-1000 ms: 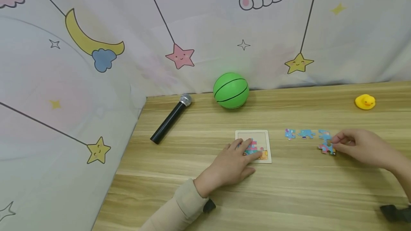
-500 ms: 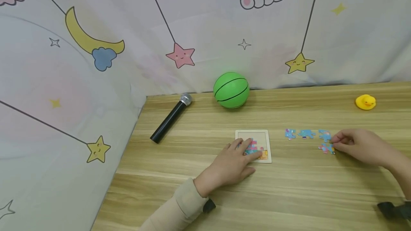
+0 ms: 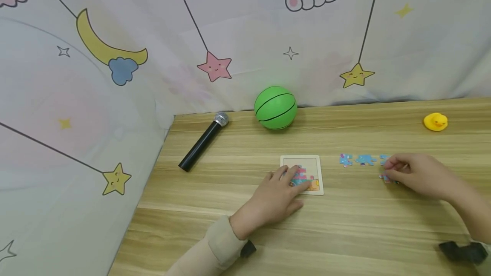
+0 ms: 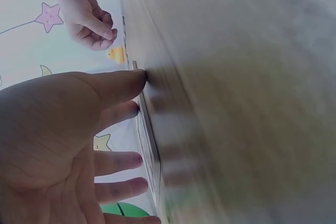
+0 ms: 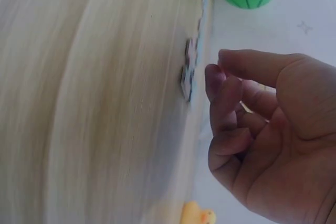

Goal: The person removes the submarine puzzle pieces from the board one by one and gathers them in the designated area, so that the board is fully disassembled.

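My left hand (image 3: 274,201) rests with spread fingers on a small square puzzle board (image 3: 321,173), over its lower part, where some picture pieces lie. In the left wrist view, the fingertips touch the board's edge and the thumb reaches down beside it. On the table to the right, my right hand (image 3: 422,176) hovers over two puzzle pieces, one blue (image 3: 383,157) and one pink and blue (image 3: 385,179), largely covering them. Its fingers are loosely bent, thumb close to the index finger, and the right wrist view shows nothing between them. Two other blue pieces, one (image 3: 345,160) left of the other (image 3: 366,159), lie nearby.
A green ball (image 3: 275,108) sits against the printed backdrop cloth. A black microphone (image 3: 203,142) lies at the back left of the wooden table (image 3: 345,233). The yellow rubber duck (image 3: 435,122) stands at the back right.
My right hand has shifted left, from beside the two right-hand puzzle pieces to over them, hiding more of both. The left hand has stayed on the board.
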`<state>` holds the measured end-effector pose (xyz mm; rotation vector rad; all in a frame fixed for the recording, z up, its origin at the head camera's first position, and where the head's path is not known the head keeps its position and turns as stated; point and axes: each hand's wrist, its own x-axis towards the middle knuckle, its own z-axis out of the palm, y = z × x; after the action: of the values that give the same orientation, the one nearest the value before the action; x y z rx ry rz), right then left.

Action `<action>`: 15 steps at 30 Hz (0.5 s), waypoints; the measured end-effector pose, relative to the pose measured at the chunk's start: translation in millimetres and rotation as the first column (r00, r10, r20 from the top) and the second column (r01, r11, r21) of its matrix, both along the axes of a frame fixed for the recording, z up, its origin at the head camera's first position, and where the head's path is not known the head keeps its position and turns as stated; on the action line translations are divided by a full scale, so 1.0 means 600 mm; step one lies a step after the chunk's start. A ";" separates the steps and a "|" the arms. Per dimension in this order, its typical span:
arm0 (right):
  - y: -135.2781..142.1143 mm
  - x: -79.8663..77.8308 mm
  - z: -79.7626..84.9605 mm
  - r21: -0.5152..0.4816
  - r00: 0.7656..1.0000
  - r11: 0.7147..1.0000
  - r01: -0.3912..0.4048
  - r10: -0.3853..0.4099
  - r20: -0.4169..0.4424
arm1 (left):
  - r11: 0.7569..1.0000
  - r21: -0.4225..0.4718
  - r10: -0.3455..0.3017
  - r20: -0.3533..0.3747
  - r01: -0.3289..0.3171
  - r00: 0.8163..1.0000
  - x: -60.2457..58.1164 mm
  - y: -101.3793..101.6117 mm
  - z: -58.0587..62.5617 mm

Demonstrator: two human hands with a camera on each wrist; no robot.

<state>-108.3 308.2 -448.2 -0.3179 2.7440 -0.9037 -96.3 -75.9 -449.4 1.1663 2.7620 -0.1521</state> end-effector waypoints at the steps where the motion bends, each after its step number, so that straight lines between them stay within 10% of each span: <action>1: -0.006 0.000 0.001 -0.006 1.000 1.000 -0.002 0.002 -0.002 | 1.000 0.004 0.000 -0.006 0.000 1.000 0.001 -0.002 0.000; 15: -0.112 -0.016 0.004 -0.094 0.997 0.993 -0.073 0.069 -0.041 | 1.000 0.022 0.022 0.030 -0.023 0.999 0.014 -0.023 0.005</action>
<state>-117.7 240.9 -445.8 -0.4512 2.7098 -1.0219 -87.7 -89.4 -446.5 1.1332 2.7562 -0.1009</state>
